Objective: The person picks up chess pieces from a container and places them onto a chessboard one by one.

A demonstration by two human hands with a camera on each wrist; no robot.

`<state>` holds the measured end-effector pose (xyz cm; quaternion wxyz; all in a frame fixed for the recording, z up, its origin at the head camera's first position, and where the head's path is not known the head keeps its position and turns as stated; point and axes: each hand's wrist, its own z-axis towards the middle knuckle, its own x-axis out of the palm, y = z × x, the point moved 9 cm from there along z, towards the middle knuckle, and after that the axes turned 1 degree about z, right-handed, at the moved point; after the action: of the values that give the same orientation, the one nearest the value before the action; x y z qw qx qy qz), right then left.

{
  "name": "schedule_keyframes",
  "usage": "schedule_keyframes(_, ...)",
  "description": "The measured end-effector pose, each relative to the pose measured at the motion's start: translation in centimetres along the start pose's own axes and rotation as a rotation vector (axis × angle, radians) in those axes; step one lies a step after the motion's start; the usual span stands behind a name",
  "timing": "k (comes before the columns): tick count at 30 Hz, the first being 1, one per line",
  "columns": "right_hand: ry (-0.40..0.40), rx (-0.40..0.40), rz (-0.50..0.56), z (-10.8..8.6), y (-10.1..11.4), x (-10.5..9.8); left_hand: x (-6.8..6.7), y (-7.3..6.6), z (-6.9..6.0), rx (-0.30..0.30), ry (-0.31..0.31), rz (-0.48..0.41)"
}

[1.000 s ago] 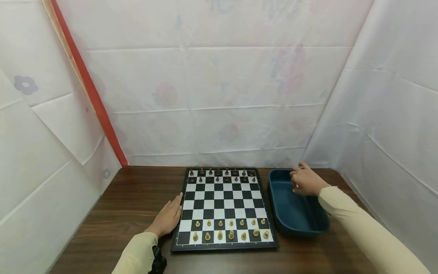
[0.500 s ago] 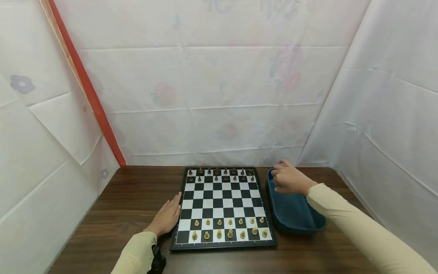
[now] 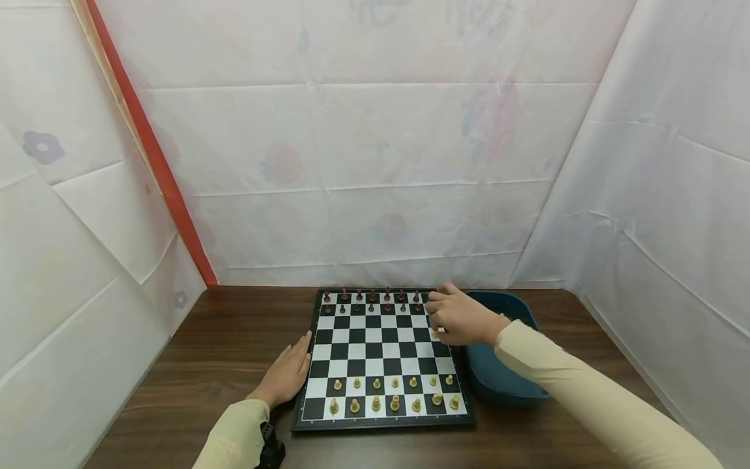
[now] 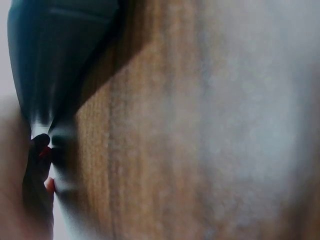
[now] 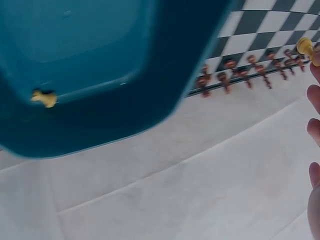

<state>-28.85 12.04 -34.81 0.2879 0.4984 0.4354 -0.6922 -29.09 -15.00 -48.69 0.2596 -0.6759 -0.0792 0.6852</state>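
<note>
A magnetic-looking chessboard (image 3: 375,357) lies on the table, with dark red-brown pieces (image 3: 372,296) along its far side and cream pieces (image 3: 377,402) along the near side. My left hand (image 3: 285,372) rests against the board's left edge, fingers extended. Over the board's right side, my right hand (image 3: 463,318) pinches a cream chess piece (image 5: 304,46); its base shows in the right wrist view, but its exact kind is hidden. Beside the board stands a blue bin (image 3: 500,374), partly under the right forearm. Another cream chess piece (image 5: 45,98) lies inside it.
The brown wooden table (image 3: 234,332) extends on both sides of the board. White sheeting (image 3: 375,163) hangs at the back and sides, with a red strip (image 3: 152,143) on the left. The left wrist view is blurred and mostly shows tabletop.
My right hand has moved left from above the blue bin to over the board's right side, carrying the cream chess piece. My left hand has stayed at the board's left edge.
</note>
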Motion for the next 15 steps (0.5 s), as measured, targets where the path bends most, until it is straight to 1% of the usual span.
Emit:
schedule_keyframes(2,0.000,-0.008,-0.003,0.8,0.5,-0.1,-0.1,0.0,0.0,0.003,-0.005,0.003)
schedule_keyframes(9,-0.057,-0.081,-0.006,3.5,2.6,-0.9,-0.1,0.3,-0.1,0.000,-0.008,-0.003)
schedule_keyframes(15,-0.049,-0.131,-0.004,6.2,4.5,-0.8,-0.1,0.4,-0.2,-0.014,-0.007,-0.007)
